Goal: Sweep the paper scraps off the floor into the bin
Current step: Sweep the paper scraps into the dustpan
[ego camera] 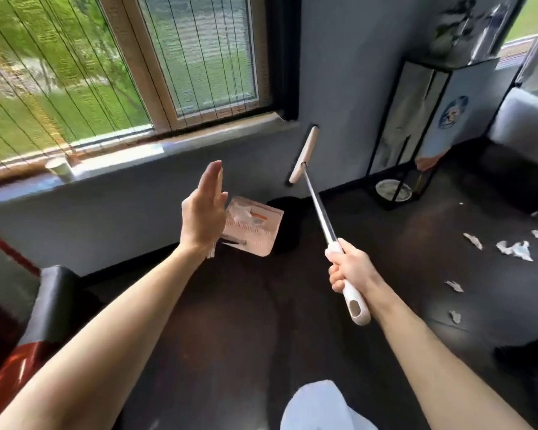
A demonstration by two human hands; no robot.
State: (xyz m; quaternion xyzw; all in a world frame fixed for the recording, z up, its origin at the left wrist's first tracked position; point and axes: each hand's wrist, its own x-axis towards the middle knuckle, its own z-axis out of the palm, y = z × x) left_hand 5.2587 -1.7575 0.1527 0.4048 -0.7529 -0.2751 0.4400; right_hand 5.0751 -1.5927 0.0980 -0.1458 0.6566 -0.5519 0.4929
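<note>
My right hand (350, 270) grips the white end of a broom's metal handle (319, 209). The broom's pale head (305, 153) is lifted off the floor, in front of the grey wall. My left hand (204, 212) is raised with straight fingers and holds nothing. Just behind it is a pink dustpan (255, 231) with white scraps in it. Several white paper scraps (514, 249) lie on the dark floor to the right, and smaller scraps (454, 286) lie nearer to me. A dark shape (288, 225) stands behind the dustpan; what it is I cannot tell.
A black metal rack (398, 119) stands in the far right corner with a round white dish (392, 189) under it. A grey sofa (522, 119) is at the right, a black and red seat (53, 299) at the left. A paper cup (59, 169) sits on the windowsill.
</note>
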